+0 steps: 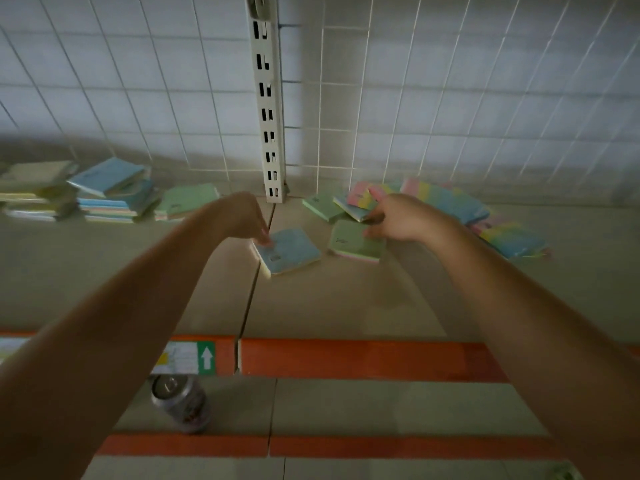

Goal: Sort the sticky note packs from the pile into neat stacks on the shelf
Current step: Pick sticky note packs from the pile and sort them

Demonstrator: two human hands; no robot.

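Observation:
A blue-topped sticky note pack (289, 250) lies on the shelf (329, 306) near the middle, and my left hand (242, 216) pinches its left corner. Beside it to the right lies a green-topped pack (355, 242), with my right hand (401, 218) touching its far right edge, fingers bent. Behind my right hand is the loose pile of pastel packs (446, 206), spread toward the right. At the far left stand stacks of packs (114, 192), one blue-topped, one green-topped, one pale.
A white slotted upright (268, 109) and wire grid back (450, 98) close the shelf's rear. The shelf's front edge is an orange strip (346, 356) with a label. A drink can (181, 403) stands on the lower shelf.

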